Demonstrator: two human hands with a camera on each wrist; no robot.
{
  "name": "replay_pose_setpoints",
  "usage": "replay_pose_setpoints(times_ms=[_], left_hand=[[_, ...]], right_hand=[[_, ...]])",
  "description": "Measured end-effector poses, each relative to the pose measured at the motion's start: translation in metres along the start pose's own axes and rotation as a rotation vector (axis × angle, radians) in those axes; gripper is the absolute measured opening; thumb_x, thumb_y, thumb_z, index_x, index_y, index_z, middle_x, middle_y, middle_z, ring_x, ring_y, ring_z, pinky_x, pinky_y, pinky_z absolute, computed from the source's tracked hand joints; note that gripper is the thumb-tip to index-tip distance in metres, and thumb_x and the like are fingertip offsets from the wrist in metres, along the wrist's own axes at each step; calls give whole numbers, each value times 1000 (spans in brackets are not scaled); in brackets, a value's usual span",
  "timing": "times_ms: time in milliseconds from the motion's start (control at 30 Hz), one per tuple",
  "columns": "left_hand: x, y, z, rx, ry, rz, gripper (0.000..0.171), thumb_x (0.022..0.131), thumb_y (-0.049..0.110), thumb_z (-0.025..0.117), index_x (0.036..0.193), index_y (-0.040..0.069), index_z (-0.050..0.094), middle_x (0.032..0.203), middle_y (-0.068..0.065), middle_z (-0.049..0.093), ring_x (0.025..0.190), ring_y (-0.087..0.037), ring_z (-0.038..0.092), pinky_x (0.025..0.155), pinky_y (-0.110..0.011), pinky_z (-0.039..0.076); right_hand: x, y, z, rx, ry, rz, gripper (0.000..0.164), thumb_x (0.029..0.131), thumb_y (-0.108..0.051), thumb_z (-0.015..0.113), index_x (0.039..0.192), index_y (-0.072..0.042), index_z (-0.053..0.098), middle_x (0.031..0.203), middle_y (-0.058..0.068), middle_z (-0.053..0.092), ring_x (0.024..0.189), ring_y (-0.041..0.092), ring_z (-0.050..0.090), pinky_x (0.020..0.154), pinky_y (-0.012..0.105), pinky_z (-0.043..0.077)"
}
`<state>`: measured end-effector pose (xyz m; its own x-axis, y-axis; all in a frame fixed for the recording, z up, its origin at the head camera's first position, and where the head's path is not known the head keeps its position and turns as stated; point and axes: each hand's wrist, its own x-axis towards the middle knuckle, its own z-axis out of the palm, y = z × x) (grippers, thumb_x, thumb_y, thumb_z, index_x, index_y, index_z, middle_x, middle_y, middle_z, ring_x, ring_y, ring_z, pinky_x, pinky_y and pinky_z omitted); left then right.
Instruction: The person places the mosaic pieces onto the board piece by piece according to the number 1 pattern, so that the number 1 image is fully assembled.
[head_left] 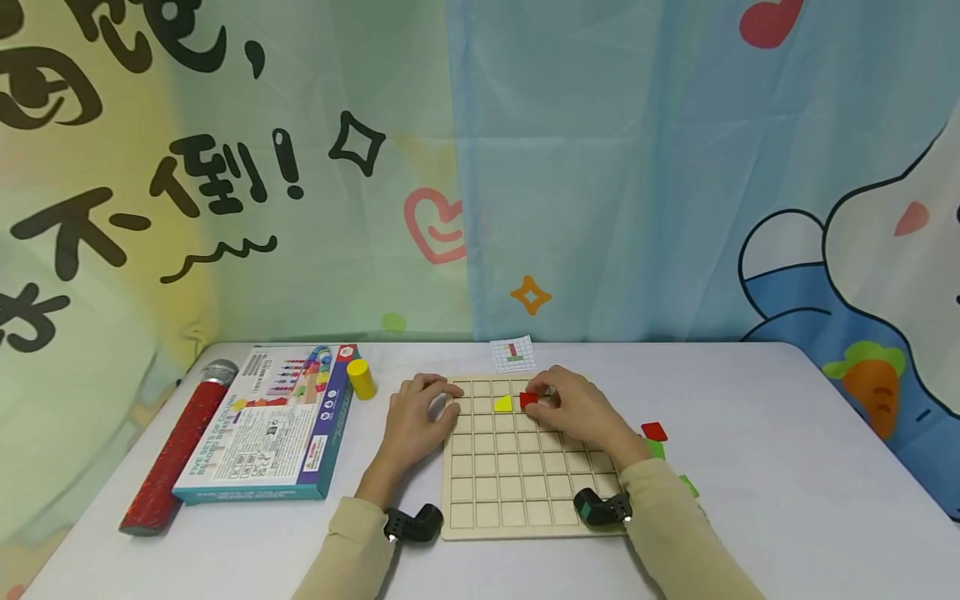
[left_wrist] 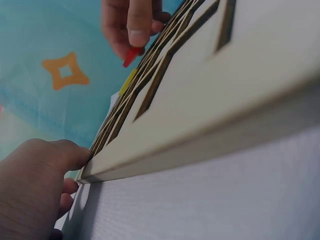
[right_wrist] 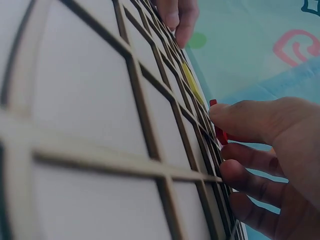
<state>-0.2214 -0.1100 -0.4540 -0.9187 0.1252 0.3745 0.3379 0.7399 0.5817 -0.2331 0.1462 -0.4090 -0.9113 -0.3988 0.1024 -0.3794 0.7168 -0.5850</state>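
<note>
A pale wooden grid board lies flat on the white table. My left hand holds the board by its upper left edge, the thumb on top at the rim and other fingers lower at the side. My right hand pinches a small red tile between thumb and fingers over the board's upper rows; in the right wrist view the red tile stands tilted at the grid. Just left of it, a yellow tile with a slanted side sits in the grid.
A small pattern card lies behind the board. Right of it, partly behind the right forearm, are a red tile and green tiles. At left are a boxed set, a yellow cylinder and a red tube.
</note>
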Motion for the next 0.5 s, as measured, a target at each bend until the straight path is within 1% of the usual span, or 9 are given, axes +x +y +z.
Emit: replay_pose_setpoints(times_ms=[367,500], left_hand=[[0,-1,0,-1,6,12,16,85,22,65,101,22,70,117,-6,60,105,-27,52,80,-39,33],[0,0,0,3,7,11,16,85,22,65,100,22,70,116,-6,60,105,-27,53,80,-39,33]], right_hand=[[4,-2,7,-17,-2,17,23,85,-26,68,104,-14,65,97,1,60,76,13,49,72,31,42],[5,-3,8,-15,-6,34,23,85,-27,68,104,-15,65,98,0,60,82,14,51,76,32,43]])
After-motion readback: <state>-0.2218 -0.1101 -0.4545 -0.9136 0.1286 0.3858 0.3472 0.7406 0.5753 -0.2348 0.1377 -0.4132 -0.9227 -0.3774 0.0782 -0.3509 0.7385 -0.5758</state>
